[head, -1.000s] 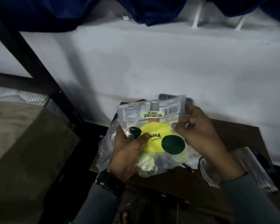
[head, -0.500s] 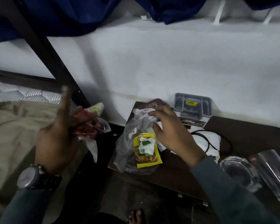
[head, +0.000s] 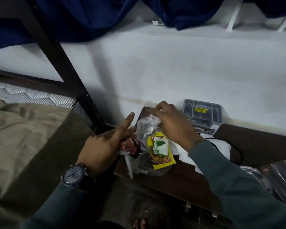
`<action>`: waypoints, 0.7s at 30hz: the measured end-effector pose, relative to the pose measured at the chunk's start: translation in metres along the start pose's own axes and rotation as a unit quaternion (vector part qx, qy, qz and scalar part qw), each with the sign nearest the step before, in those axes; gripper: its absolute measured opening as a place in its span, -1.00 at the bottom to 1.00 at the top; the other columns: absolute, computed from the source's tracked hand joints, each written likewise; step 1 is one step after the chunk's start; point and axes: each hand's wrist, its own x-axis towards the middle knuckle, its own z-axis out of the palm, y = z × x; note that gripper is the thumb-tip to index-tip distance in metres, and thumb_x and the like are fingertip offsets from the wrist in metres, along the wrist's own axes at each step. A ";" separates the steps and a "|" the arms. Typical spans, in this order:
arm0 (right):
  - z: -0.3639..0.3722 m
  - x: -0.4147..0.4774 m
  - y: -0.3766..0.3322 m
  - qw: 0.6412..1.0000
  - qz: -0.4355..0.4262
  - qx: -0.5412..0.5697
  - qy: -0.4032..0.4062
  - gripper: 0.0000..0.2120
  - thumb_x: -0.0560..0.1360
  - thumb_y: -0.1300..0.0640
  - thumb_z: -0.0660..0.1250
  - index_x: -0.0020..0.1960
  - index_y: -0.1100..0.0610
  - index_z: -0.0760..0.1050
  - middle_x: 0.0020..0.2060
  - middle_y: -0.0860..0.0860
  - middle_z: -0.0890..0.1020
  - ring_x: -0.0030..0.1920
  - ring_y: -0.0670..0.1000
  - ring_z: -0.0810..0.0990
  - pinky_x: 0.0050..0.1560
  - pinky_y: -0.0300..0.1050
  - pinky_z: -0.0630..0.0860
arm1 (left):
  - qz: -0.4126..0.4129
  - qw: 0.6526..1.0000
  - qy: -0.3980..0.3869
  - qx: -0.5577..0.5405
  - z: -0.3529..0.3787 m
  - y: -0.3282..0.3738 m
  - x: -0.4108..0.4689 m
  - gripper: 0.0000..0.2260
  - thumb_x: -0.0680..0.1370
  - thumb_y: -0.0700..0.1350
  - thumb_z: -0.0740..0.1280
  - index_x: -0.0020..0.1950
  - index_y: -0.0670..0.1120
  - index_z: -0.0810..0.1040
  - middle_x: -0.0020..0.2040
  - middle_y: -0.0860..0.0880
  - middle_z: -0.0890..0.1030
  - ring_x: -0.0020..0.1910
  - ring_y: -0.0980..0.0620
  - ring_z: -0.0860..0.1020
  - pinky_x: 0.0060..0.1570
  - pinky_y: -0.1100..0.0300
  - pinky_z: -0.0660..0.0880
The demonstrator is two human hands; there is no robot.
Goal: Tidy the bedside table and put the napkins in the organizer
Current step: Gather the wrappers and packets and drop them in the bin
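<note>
My right hand (head: 173,124) and its grey sleeve (head: 229,187) reach across the middle of the tabletop (head: 257,139), so they hide part of what sits there. A clear bag (head: 147,128) stands at the left end of the tabletop. Inside it is a yellow packet (head: 160,151) with a food picture on it. The fingers (head: 155,110) of my right hand pinch the crumpled top of that bag. A dark red booklet (head: 143,113) peeks out behind the bag, near the wall.

My left hand (head: 104,146) is just beside the bag, at the tabletop's left edge. Its first finger points straight up, and the other fingers curl around a red packet (head: 130,146). A dark watch (head: 76,176) is on that wrist.

Shiny glass things (head: 277,176) lie at the right end, too blurry to name. The bed (head: 23,138) with a brown cover is on the left. A dark bed post (head: 64,71) rises beside it, and blue cloth (head: 81,19) hangs above.

The grey organizer (head: 203,113) is at the back of the tabletop, against the white wall, just past my right hand. It has a few small parts inside and a yellow sticker. The white napkins (head: 220,147) lie flat in front of it, partly under my sleeve. A black cable (head: 240,152) loops over them.
</note>
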 end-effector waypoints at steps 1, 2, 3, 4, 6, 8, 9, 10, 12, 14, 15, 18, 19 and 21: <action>-0.005 -0.004 0.004 0.999 0.001 0.016 0.029 -0.26 0.43 0.28 0.48 0.56 0.01 0.36 0.25 0.09 0.51 0.19 0.19 0.53 0.06 0.09 0.55 | 0.015 1.000 0.004 -0.006 0.001 0.002 0.004 -0.27 0.50 -0.02 0.32 0.66 0.01 0.18 0.30 -0.04 0.70 0.07 -0.15 0.74 -0.31 0.06 0.66; -0.009 -0.009 0.006 0.998 0.003 0.026 0.059 -0.20 0.41 0.31 0.48 0.59 0.07 0.30 0.22 0.11 0.52 0.16 0.19 0.53 0.04 0.12 0.56 | 0.024 1.000 0.005 -0.007 0.002 0.004 0.008 -0.26 0.50 -0.02 0.30 0.67 -0.01 0.14 0.29 -0.07 0.70 0.06 -0.16 0.74 -0.30 0.07 0.65; -0.013 -0.015 0.007 0.996 0.011 0.031 0.089 -0.18 0.39 0.34 0.46 0.60 0.13 0.28 0.20 0.12 0.52 0.14 0.19 0.51 0.03 0.14 0.56 | 0.028 1.000 0.007 -0.008 0.005 0.007 0.012 -0.22 0.50 -0.08 0.36 0.68 -0.06 0.12 0.28 -0.11 0.71 0.04 -0.18 0.74 -0.31 0.07 0.63; -0.016 -0.020 0.008 0.992 0.021 0.033 0.120 -0.20 0.37 0.38 0.44 0.58 0.16 0.30 0.18 0.13 0.52 0.14 0.18 0.50 0.03 0.14 0.56 | 0.023 1.000 0.013 -0.010 0.007 0.009 0.016 -0.17 0.47 -0.17 0.43 0.69 -0.10 0.13 0.27 -0.13 0.71 0.00 -0.20 0.75 -0.32 0.06 0.61; -0.022 -0.033 0.007 0.982 0.028 0.037 0.185 -0.32 0.34 0.42 0.43 0.44 0.17 0.48 0.15 0.12 0.52 0.15 0.13 0.46 0.05 0.05 0.56 | -0.002 0.999 0.028 -0.019 0.012 0.017 0.023 -0.07 0.41 -0.31 0.49 0.69 -0.13 0.10 0.30 -0.14 0.69 -0.02 -0.20 0.75 -0.35 0.01 0.62; -0.025 -0.044 0.005 0.973 0.033 0.057 0.223 -0.45 0.31 0.40 0.46 0.28 0.12 0.58 0.12 0.10 0.49 0.16 0.08 0.44 0.06 -0.09 0.52 | -0.011 0.998 0.043 -0.032 0.018 0.026 0.027 -0.02 0.41 -0.34 0.48 0.69 -0.08 -0.02 0.31 -0.12 0.68 -0.05 -0.20 0.74 -0.35 -0.03 0.63; -0.025 -0.050 0.003 0.970 0.040 0.072 0.229 -0.49 0.31 0.37 0.48 0.23 0.09 0.59 0.13 0.08 0.47 0.18 0.07 0.44 0.08 -0.14 0.48 | -0.010 0.998 0.046 -0.042 0.022 0.030 0.028 0.01 0.43 -0.33 0.47 0.68 -0.02 -0.10 0.30 -0.12 0.69 -0.07 -0.20 0.74 -0.34 -0.05 0.64; -0.025 -0.054 0.001 0.968 0.048 0.087 0.230 -0.52 0.31 0.34 0.51 0.19 0.07 0.60 0.14 0.07 0.46 0.21 0.06 0.44 0.10 -0.19 0.44 | -0.012 0.998 0.042 -0.052 0.026 0.032 0.029 0.05 0.45 -0.31 0.47 0.67 0.05 -0.20 0.30 -0.12 0.69 -0.08 -0.20 0.74 -0.32 -0.08 0.64; -0.025 -0.060 0.000 0.969 0.055 0.108 0.215 -0.55 0.33 0.31 0.56 0.17 0.05 0.61 0.14 0.05 0.48 0.23 0.07 0.44 0.14 -0.24 0.36 | -0.014 0.997 0.032 -0.072 0.035 0.034 0.030 0.11 0.46 -0.29 0.47 0.63 0.14 -0.32 0.29 -0.16 0.69 -0.13 -0.21 0.73 -0.31 -0.11 0.63; -0.024 -0.063 0.000 0.971 0.051 0.131 0.192 -0.55 0.35 0.36 0.56 0.18 0.07 0.62 0.09 0.05 0.51 0.20 0.06 0.47 0.12 -0.33 0.31 | -0.017 0.996 0.017 -0.084 0.042 0.037 0.031 0.14 0.42 -0.30 0.51 0.66 0.09 -0.29 0.25 -0.23 0.68 -0.26 -0.20 0.70 -0.39 -0.09 0.61; -0.024 -0.064 0.001 0.970 0.042 0.148 0.187 -0.56 0.35 0.40 0.54 0.17 0.10 0.63 0.07 0.05 0.52 0.17 0.06 0.49 0.11 -0.36 0.31 | -0.021 0.996 0.021 -0.080 0.045 0.039 0.031 0.16 0.39 -0.30 0.55 0.68 0.04 -0.23 0.23 -0.24 0.69 -0.30 -0.17 0.69 -0.43 -0.06 0.60; -0.021 -0.064 0.000 0.959 -0.005 0.210 0.189 -0.63 0.34 0.47 0.52 0.07 0.17 0.64 0.02 0.06 0.56 0.11 0.07 0.54 0.17 -0.29 0.37 | 0.003 0.994 0.108 -0.030 0.055 0.042 0.031 0.07 0.30 -0.31 0.64 0.68 -0.16 0.10 0.61 -0.13 0.37 0.16 -0.16 0.68 -0.02 -0.06 0.68; -0.018 -0.063 -0.002 0.955 -0.020 0.228 0.188 -0.64 0.33 0.49 0.51 0.05 0.18 0.64 0.00 0.07 0.58 0.10 0.08 0.56 0.17 -0.27 0.40 | 0.023 0.990 0.135 -0.022 0.059 0.041 0.032 0.00 0.32 -0.31 0.63 0.65 -0.18 0.17 0.70 -0.06 0.13 0.39 -0.17 0.55 0.30 -0.08 0.55; -0.012 -0.064 -0.008 0.943 -0.032 0.268 0.193 -0.62 0.30 0.53 0.49 0.01 0.19 0.64 -0.02 0.05 0.60 0.08 0.08 0.58 0.14 -0.24 0.45 | 0.050 0.987 0.150 -0.042 0.060 0.036 0.034 0.03 0.35 -0.36 0.59 0.67 -0.18 0.05 0.70 -0.09 0.11 0.55 -0.12 0.36 0.54 -0.11 0.31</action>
